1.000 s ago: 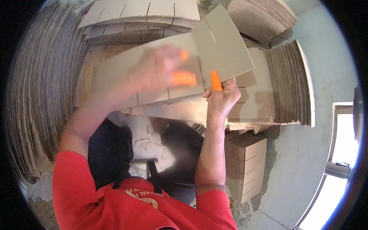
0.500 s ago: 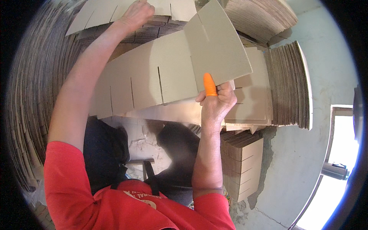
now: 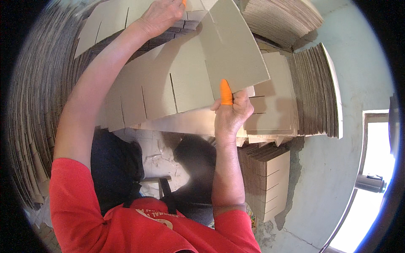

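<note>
A long slotted cardboard strip (image 3: 156,84) lies slantwise in front of me. Across its right end stands a shorter cardboard piece (image 3: 236,46), tilted upright. My right hand (image 3: 234,109), an orange rubber cover on its thumb, is closed on the near lower edge of this upright piece. At the far upper edge, my left hand (image 3: 163,17) has its fingers bent over another slotted cardboard strip (image 3: 112,23), seemingly gripping it. An orange cover shows on one of its digits too. The picture's edge partly cuts off those fingertips.
Tall stacks of cardboard sheets (image 3: 42,92) fill the left side. More stacks stand at the far right (image 3: 278,19), the right (image 3: 316,90) and below it (image 3: 272,181). A pale wall (image 3: 333,168) with a bright opening (image 3: 377,156) bounds the right side.
My left hand has shifted right along the far edge, and the far strip's left end has swung toward me. My right hand still holds the upright piece, slightly farther left.
</note>
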Motion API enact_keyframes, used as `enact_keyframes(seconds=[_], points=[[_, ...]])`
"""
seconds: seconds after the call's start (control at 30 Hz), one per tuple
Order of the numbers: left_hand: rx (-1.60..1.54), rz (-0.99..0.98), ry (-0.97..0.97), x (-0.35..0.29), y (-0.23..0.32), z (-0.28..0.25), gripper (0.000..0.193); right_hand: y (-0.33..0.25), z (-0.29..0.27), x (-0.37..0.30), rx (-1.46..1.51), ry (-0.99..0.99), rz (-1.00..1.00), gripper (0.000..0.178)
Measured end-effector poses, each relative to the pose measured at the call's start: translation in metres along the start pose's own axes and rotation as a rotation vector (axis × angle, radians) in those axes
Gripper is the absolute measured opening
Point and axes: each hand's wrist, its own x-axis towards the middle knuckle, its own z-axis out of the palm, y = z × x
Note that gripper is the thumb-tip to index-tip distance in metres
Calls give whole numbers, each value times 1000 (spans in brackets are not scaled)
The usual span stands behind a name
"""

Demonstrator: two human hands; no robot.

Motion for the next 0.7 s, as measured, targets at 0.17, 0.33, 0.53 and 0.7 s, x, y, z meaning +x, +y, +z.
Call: enact_keyframes(seconds=[0.17, 0.33, 0.53, 0.7], points=[[-84, 68, -130, -1, 27, -42, 28, 3, -3, -2, 30, -41, 20, 11], [-188, 130, -70, -5, 45, -82, 25, -18, -2, 2, -190, -12, 47, 48], [-223, 13, -87, -8, 50, -124, 21, -44, -8, 1, -316, 2, -112, 79], [-227, 52, 7, -4, 46, -134, 7, -64, -10, -7, -250, -53, -163, 75]])
